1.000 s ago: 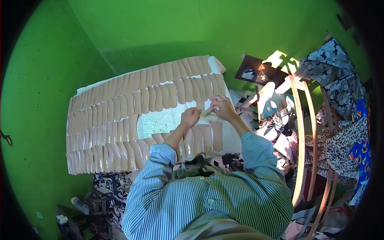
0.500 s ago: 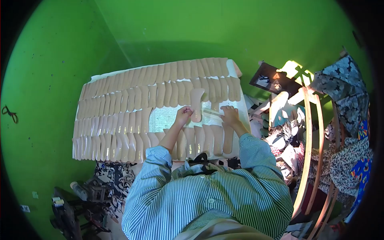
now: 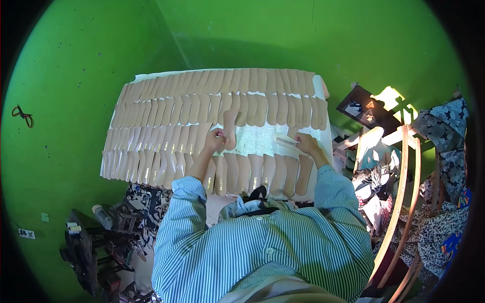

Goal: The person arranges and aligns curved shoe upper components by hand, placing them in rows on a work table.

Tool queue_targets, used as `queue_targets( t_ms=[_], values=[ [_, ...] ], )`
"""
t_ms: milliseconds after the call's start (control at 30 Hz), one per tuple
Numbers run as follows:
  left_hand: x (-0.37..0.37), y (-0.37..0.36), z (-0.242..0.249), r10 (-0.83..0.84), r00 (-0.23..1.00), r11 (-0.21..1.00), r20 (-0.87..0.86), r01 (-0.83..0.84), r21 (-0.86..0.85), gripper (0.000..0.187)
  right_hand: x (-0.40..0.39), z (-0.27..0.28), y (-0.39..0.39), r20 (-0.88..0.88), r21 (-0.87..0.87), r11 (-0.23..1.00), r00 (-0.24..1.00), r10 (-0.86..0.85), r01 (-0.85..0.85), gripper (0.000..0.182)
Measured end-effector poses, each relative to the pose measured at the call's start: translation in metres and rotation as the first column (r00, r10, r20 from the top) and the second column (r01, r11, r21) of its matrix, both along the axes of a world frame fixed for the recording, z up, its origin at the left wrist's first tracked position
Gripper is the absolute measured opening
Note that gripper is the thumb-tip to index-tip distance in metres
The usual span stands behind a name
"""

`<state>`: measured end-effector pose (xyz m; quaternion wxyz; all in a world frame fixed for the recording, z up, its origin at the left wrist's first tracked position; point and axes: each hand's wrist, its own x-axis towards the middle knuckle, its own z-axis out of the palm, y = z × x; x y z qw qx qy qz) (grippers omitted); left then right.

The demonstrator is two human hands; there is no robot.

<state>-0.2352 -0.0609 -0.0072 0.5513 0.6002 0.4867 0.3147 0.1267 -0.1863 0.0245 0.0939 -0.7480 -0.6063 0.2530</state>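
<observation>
My left hand (image 3: pixel 215 140) pinches the edge of a tan shoe insole (image 3: pixel 229 132), near its printed end. The insole stands beside the right end of the third row, over a bare patch of the pale tabletop (image 3: pixel 255 139). My right hand (image 3: pixel 307 144) is closed on a pale, narrow flat strip (image 3: pixel 287 142), which points left over the same patch. What the strip is, I cannot make out. Rows of similar tan insoles (image 3: pixel 146 113) overlap across the table, several with gold lettering. A nearer row (image 3: pixel 242 171) lies just below my hands.
Green walls (image 3: pixel 252 30) meet in a corner behind the table. On the right are curved wooden rails (image 3: pixel 399 202), patterned cloth (image 3: pixel 439 131) and a heap of scraps (image 3: pixel 374 187). A dark machine with thread spools (image 3: pixel 75 229) stands at lower left.
The camera view has turned, so the table appears further right and higher. My left hand has carried the insole left, closer to the third row's end. My right hand still holds the strip.
</observation>
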Motion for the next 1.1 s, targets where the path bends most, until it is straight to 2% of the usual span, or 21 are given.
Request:
queue_targets(
  t_ms=[33,100,133,200,267,333,467,533,667,767,833,1000,1067,1100],
  values=[
    [-0.011,0.007,-0.002,0.002,1.000,1.000,-0.002,-0.002,-0.004,0.014,0.001,0.000,0.001,0.004,0.015,1.000,1.000,0.011,-0.011,0.026],
    [-0.027,0.015,0.001,0.018,0.975,0.998,-0.220,-0.005,0.060,0.012,0.000,0.002,0.003,0.006,0.029,0.999,1.000,0.024,-0.024,0.025],
    [-0.031,0.015,0.004,0.020,0.975,0.998,-0.222,-0.007,0.057,0.012,0.000,0.004,0.004,0.016,-0.021,1.000,1.000,0.011,-0.011,0.023],
    [-0.043,0.017,0.005,0.195,0.769,0.940,-0.609,0.030,0.339,0.012,-0.003,0.004,0.006,0.024,-0.072,0.997,1.000,0.002,0.000,0.020],
    [-0.052,0.024,-0.001,0.204,0.764,0.951,-0.612,-0.008,0.308,0.016,-0.004,0.001,0.008,0.088,0.004,1.000,0.996,0.019,-0.019,0.023],
    [-0.050,0.009,0.025,0.184,0.676,0.972,-0.714,-0.016,0.236,0.017,-0.006,0.001,0.012,0.113,-0.024,1.000,0.993,0.020,-0.017,0.022],
    [-0.057,0.006,0.030,0.135,0.657,0.983,-0.742,0.003,0.182,0.016,-0.010,0.002,0.014,0.166,-0.063,0.998,0.986,0.002,0.008,0.021],
    [-0.064,0.008,0.023,0.066,0.693,0.972,-0.718,0.117,0.202,0.012,-0.011,-0.001,0.013,0.163,-0.064,0.998,0.987,-0.012,0.023,0.022],
    [-0.066,0.009,0.020,0.042,0.659,0.980,-0.751,0.119,0.159,0.011,-0.010,-0.005,0.011,0.154,-0.042,0.998,0.988,-0.032,0.039,0.022],
    [-0.073,0.013,0.006,0.024,0.734,0.975,-0.679,0.134,0.179,0.014,-0.011,0.001,0.011,0.155,-0.062,0.998,0.988,-0.022,0.032,0.022],
    [-0.074,0.012,0.013,0.004,0.680,0.969,-0.733,0.178,0.171,0.021,-0.011,0.001,0.012,0.157,-0.070,0.997,0.987,-0.026,0.037,0.022],
    [-0.073,0.012,0.024,-0.035,0.675,0.969,-0.737,0.204,0.142,0.036,-0.010,0.002,0.013,0.134,-0.049,0.998,0.990,-0.035,0.042,0.020],
    [-0.070,0.010,0.026,-0.036,0.665,0.970,-0.746,0.201,0.133,0.041,-0.013,0.009,0.014,0.176,-0.093,0.994,0.984,-0.032,0.049,0.019],
    [-0.068,0.009,0.024,-0.005,0.618,0.959,-0.786,0.225,0.171,0.045,-0.020,0.018,0.014,0.178,-0.095,0.994,0.984,-0.028,0.045,0.019]
  ],
)
